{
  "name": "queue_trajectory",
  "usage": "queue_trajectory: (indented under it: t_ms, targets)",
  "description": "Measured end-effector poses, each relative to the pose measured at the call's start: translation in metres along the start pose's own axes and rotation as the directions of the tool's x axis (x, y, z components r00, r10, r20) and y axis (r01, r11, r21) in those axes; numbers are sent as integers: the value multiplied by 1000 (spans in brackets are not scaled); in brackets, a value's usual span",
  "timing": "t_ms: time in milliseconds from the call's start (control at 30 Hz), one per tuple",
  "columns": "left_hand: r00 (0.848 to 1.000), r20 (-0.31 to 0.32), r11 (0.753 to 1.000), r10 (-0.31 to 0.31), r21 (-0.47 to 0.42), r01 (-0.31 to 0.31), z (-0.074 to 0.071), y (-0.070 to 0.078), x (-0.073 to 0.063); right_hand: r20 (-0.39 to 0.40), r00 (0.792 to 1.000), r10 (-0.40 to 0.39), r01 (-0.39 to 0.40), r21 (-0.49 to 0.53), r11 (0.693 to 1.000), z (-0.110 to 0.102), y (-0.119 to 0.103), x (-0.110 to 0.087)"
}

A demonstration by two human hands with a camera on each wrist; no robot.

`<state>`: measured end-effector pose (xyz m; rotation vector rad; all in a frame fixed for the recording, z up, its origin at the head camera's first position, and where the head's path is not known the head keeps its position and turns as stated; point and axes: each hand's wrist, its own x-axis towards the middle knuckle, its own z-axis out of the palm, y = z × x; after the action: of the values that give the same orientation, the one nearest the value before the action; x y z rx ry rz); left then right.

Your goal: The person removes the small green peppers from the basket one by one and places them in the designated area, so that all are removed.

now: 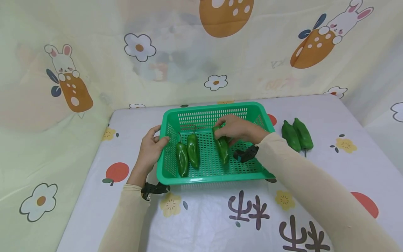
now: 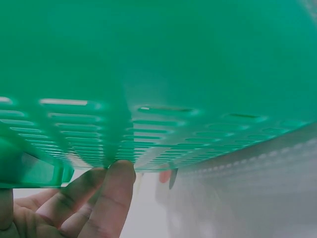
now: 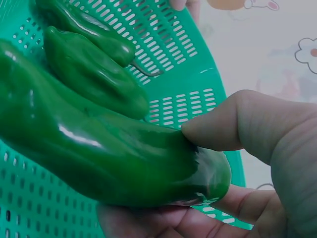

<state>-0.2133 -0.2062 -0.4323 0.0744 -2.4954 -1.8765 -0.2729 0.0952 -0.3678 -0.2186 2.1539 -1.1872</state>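
Observation:
A green plastic basket (image 1: 209,180) with slotted walls stands on the table. My left hand (image 1: 150,148) grips its left rim, thumb on top; in the left wrist view its fingers (image 2: 116,193) lie against the outer wall. Inside the basket, my right hand (image 1: 236,127) holds a glossy green pepper (image 1: 223,150) by its far end. The right wrist view shows thumb and fingers on either side of that pepper (image 3: 109,158), whose other end points toward the near rim. Two more green peppers, one outer (image 1: 182,159) and one inner (image 1: 193,150), lie side by side in the basket's left half.
Right of the basket, two green peppers, one left (image 1: 291,135) and one right (image 1: 303,134), lie together on the table. A printed cloth (image 1: 201,224) covers the tabletop. Patterned curtains (image 1: 176,77) rise behind it and at both sides.

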Motion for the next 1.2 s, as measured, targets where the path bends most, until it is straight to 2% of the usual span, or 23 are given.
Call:
queue_trajectory:
  t_ms: [700,1200]
  targets:
    - [1000,0,1000,-6,1,6,0,1,-1,-74,997,-18,16,-30,999,-31,4,-29]
    - [1000,-2,1000,-7,2,7,0,0,-1,-97,995,-23,19,-37,999,-53,18,-43]
